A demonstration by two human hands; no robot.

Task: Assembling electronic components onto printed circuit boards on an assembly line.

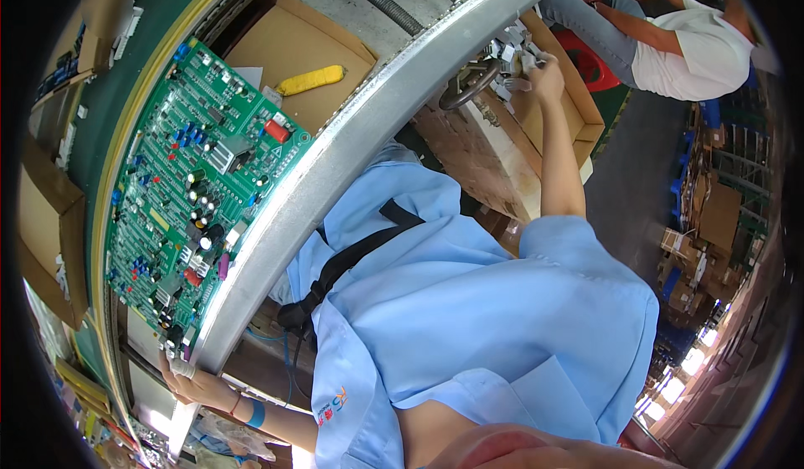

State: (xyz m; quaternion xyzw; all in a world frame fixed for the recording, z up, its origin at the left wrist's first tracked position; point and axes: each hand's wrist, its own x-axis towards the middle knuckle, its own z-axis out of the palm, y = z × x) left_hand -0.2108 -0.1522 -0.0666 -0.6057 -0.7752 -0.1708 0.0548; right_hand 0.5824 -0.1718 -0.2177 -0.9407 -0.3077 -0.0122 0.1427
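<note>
A large green circuit board [188, 193], crowded with capacitors, heat sinks and small blue and red components, rests on the conveyor line at the left. My left hand [191, 383] is at the board's near corner, its covered fingertips closed at the edge beside some components. Away to the right, my right hand [546, 79] reaches into a cardboard box [578, 117] holding a heap of small silvery metal parts [507, 54]. Its fingers are curled among the parts, and what they grip is too small to make out.
A curved metal rail [335, 142] runs between my body and the board. A yellow wrapped bundle [311, 79] lies in an open carton [280, 46] beyond it. A dark ring-shaped handle [469, 85] stands near the parts box. Another person [691, 50] sits at the upper right.
</note>
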